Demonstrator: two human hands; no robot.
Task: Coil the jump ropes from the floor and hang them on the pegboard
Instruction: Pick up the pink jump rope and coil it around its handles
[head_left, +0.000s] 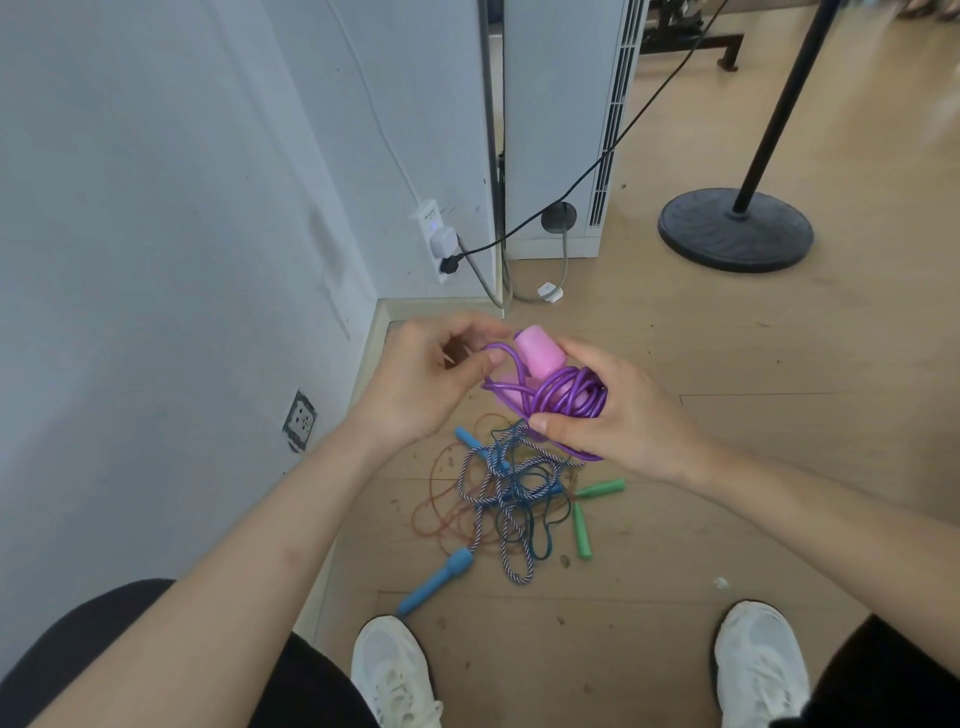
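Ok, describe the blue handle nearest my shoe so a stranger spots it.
On the wooden floor lies a tangle of ropes. The blue handle juts from its near edge toward the left white shoe. The other blue handle lies farther off, green ones rightward.

Left: wall, close alongside. Ahead: white floor unit, black cable strung across, round stand base. Below: tangled ropes before shoes. Right: open wooden floor.

hands 2 | purple rope 1 | pink handles 2 | blue handles 2 | green handles 2 | white shoes 2
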